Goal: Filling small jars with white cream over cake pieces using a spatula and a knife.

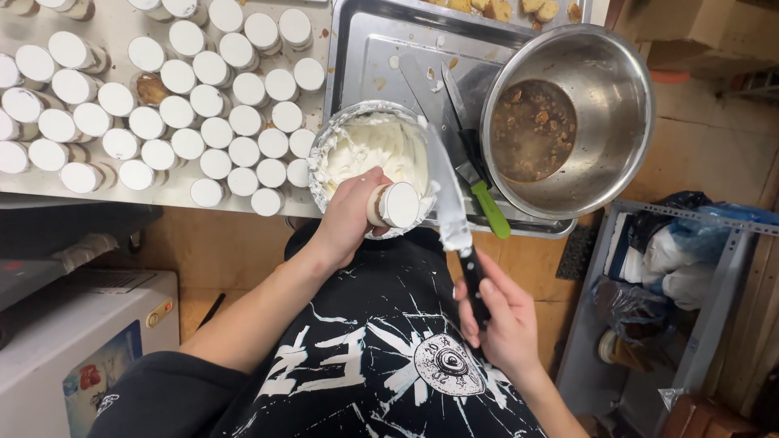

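My left hand (350,217) grips one small cream-topped roll (395,204) at the cream bowl (324,146); my right hand (499,312) is closed around the knife (454,227). Many finished rolls (187,105) cover the desk (114,188) far left; cream remains.

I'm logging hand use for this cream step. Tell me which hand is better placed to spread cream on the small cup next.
The right hand, probably. It already grips the black-handled knife, whose creamy blade lies beside the small cup. The left hand is occupied holding that cup over the cream bowl.
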